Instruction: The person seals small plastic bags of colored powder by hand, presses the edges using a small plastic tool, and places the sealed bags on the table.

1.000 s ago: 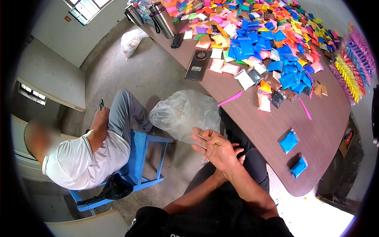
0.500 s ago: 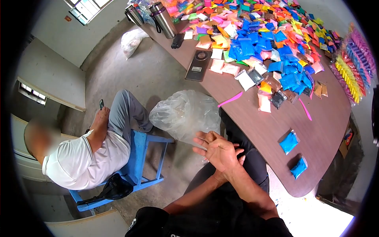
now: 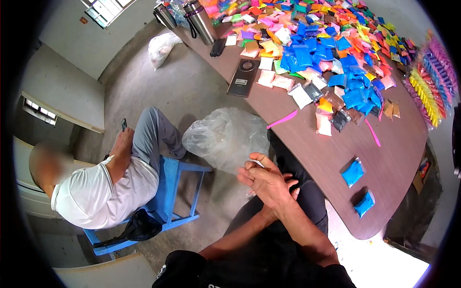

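Observation:
Above my lap my wrists cross. My right hand [image 3: 270, 186] lies on top, palm partly turned up, fingers apart and loosely bent, with nothing in it. Beneath it is my left hand [image 3: 291, 184], mostly hidden; only some fingers show past the right hand's edge, loosely stretched, with no object visible in them. Just beyond the hands a clear plastic bag [image 3: 225, 137] rests on the floor. To their right, on the brown table [image 3: 317, 153], lie two small blue packets, one [image 3: 353, 173] farther back and the other [image 3: 364, 204] nearer the front edge.
Many colourful packets [image 3: 307, 57] cover the table's far part. Two pink plastic sticks, a boxlike item with a dark circle [image 3: 243, 78] and steel flasks [image 3: 200, 23] lie or stand there too. At left, a person [image 3: 105, 192] sits on a blue chair [image 3: 168, 192] holding a phone.
My right hand's fingers have shifted: one that was bent toward the thumb is now stretched farther out. Both forearms stay crossed in nearly the same place.

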{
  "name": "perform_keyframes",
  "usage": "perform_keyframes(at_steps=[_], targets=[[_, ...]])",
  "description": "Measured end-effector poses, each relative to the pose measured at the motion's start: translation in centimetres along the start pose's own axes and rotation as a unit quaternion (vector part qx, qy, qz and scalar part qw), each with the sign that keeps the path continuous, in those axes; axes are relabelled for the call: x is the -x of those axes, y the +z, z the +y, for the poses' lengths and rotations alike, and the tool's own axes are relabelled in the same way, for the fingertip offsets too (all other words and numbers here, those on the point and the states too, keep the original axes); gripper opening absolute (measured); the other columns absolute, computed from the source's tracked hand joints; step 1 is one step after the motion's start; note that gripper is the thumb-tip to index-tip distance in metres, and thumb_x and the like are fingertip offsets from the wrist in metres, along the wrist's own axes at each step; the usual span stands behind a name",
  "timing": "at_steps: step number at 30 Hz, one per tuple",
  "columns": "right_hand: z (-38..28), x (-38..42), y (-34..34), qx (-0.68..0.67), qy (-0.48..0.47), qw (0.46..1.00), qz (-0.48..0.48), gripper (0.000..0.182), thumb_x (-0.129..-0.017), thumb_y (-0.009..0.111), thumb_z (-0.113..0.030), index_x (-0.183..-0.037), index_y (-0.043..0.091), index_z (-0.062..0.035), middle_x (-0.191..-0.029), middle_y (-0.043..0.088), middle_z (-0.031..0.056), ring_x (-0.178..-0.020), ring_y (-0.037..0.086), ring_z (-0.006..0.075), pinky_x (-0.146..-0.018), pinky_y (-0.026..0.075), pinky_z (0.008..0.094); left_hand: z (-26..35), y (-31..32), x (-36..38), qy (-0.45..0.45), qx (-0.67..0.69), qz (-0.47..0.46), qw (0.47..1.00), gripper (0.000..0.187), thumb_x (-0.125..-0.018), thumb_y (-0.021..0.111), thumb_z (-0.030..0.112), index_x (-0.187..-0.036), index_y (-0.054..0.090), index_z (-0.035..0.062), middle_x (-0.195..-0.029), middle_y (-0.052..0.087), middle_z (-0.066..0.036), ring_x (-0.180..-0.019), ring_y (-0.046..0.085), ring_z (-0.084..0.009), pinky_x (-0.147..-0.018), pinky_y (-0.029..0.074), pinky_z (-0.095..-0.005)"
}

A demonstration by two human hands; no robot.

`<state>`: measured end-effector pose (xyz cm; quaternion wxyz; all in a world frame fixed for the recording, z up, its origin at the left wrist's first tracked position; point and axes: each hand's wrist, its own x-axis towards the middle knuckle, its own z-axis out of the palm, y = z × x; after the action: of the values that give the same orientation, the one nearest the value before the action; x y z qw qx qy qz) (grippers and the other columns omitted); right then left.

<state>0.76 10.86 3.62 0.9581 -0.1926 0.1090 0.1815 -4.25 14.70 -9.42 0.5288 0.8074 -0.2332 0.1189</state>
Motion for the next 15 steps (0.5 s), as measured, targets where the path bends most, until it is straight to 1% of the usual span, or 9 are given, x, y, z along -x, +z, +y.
perform_keyframes(at_steps=[1,3,4,7,9,13,15], targets=[[0.04,-0.1,-0.12,0.0,0.0,1.0,0.0,0.04,-0.09,0.067,-0.002,-0.128,0.054,-0.0074,-0.115,0.063,0.0064,-0.116,0.063,0.0268,-0.106,0.047,0.044,0.16,-0.13,-0.2,0.0,0.0,0.0,1.0,0.036,-0.087,0.077,0.02,-0.119,0.064,0.0094,-0.127,0.058,-0.016,-0.119,0.056,-0.0324,-0.103,0.046,-0.0481],[0.1,-0.2,-0.24,0.0,0.007,1.0,0.019,0.045,-0.091,0.066,-0.002,-0.134,0.052,-0.0064,-0.117,0.062,0.0076,-0.114,0.065,0.0272,-0.106,0.049,0.0442,0.17,-0.19,-0.15,0.005,-0.007,-0.003,1.0,0.036,-0.088,0.077,0.021,-0.119,0.064,0.0091,-0.127,0.058,-0.016,-0.118,0.056,-0.0325,-0.102,0.046,-0.0481],[0.04,-0.13,-0.07,0.001,0.007,1.0,0.019,0.045,-0.091,0.066,-0.002,-0.134,0.052,-0.0064,-0.117,0.062,0.0076,-0.114,0.065,0.0272,-0.106,0.049,0.0442,0.19,-0.22,-0.18,0.005,-0.007,-0.003,1.0,0.036,-0.088,0.077,0.021,-0.119,0.064,0.0091,-0.127,0.058,-0.016,-0.118,0.056,-0.0325,-0.102,0.046,-0.0481],[-0.08,-0.01,0.64,-0.012,-0.007,0.999,0.031,0.049,-0.091,0.066,0.0,-0.138,0.051,-0.0059,-0.121,0.06,0.0087,-0.115,0.063,0.0276,-0.108,0.048,0.0446,0.19,-0.37,-0.27,0.01,-0.024,-0.014,1.0,0.036,-0.088,0.077,0.021,-0.119,0.063,0.0084,-0.127,0.058,-0.016,-0.119,0.056,-0.0324,-0.102,0.046,-0.048],[-0.05,-0.03,0.66,-0.008,-0.024,1.0,0.013,0.053,-0.091,0.066,0.005,-0.14,0.051,-0.0072,-0.126,0.057,0.0092,-0.115,0.062,0.0267,-0.108,0.048,0.044,0.38,-0.4,-0.31,-0.004,0.0,-0.017,1.0,0.036,-0.089,0.076,0.022,-0.12,0.063,0.0082,-0.128,0.057,-0.017,-0.12,0.055,-0.0324,-0.103,0.045,-0.0483],[0.33,-0.31,0.14,0.007,-0.027,0.999,0.019,0.054,-0.09,0.066,0.009,-0.139,0.053,-0.0091,-0.129,0.056,0.0085,-0.116,0.061,0.0254,-0.108,0.049,0.0431,0.37,-0.44,-0.07,-0.023,0.021,-0.02,0.999,0.036,-0.089,0.076,0.022,-0.12,0.063,0.0087,-0.129,0.057,-0.016,-0.122,0.054,-0.0325,-0.104,0.045,-0.0486],[0.27,-0.28,0.27,0.002,-0.024,0.999,0.035,0.054,-0.089,0.066,0.01,-0.138,0.055,-0.0111,-0.13,0.055,0.0079,-0.114,0.062,0.0246,-0.108,0.05,0.0424,0.41,-0.56,-0.13,-0.016,-0.004,-0.029,0.999,0.037,-0.09,0.076,0.022,-0.121,0.063,0.0089,-0.131,0.056,-0.016,-0.123,0.053,-0.0325,-0.105,0.044,-0.0487]])
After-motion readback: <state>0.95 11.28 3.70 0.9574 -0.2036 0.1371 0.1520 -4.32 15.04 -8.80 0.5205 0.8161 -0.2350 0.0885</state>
